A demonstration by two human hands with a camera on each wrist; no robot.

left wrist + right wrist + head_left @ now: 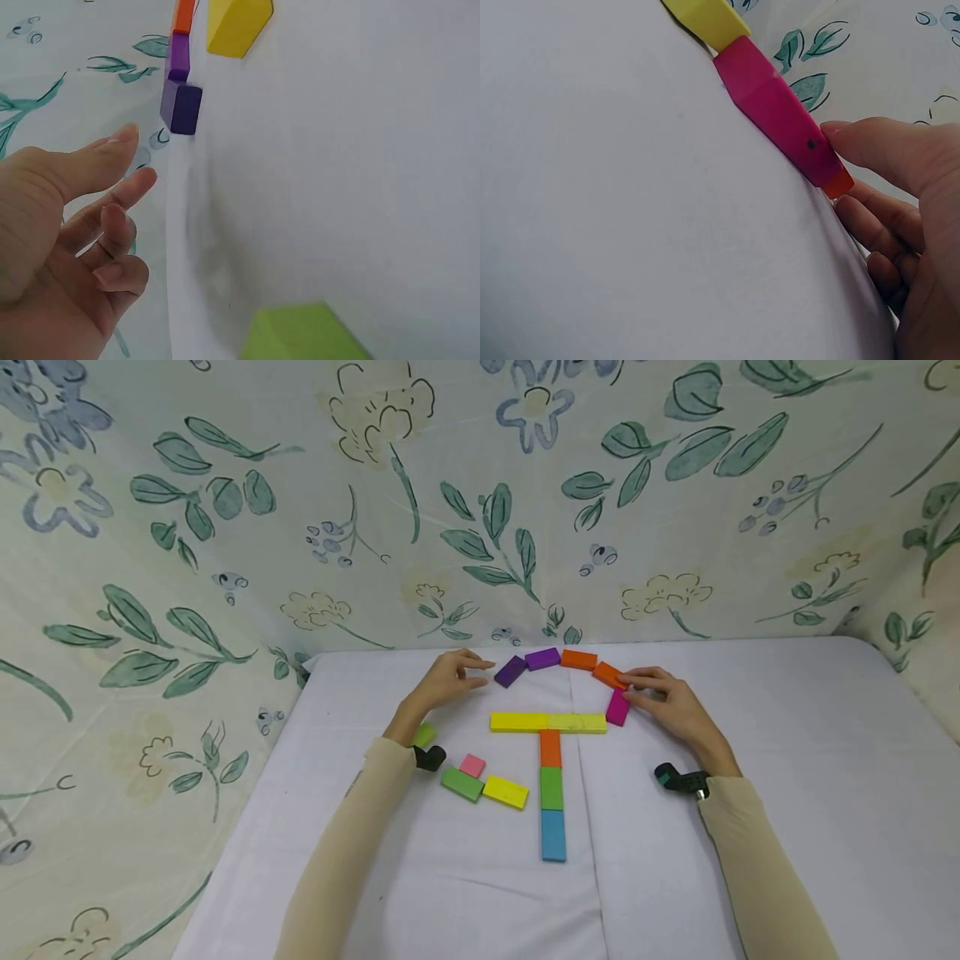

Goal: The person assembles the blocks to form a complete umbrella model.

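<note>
Fingers of my right hand [678, 708] touch arc-end magenta block [617, 708]; pinching, cannot tell. Left hand [446, 680] hovers by purple block [511, 672], fingers loosely bent. Five blocks form arc [579, 659], five T [551, 787], four blocks [506, 792] lie left.

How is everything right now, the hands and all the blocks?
Left hand: holding nothing, fingers loosely bent
Magenta block: lying at the curve's right end
Right hand: thumb apparently touching the magenta block
Two purple blocks: lying at the curve's left end
Two orange curve blocks: lying between those
Yellow row: two blocks end to end
Orange-green-blue column: straight, below the row
Pink, green and yellow group: lying askew
Lime block: partly hidden
</note>
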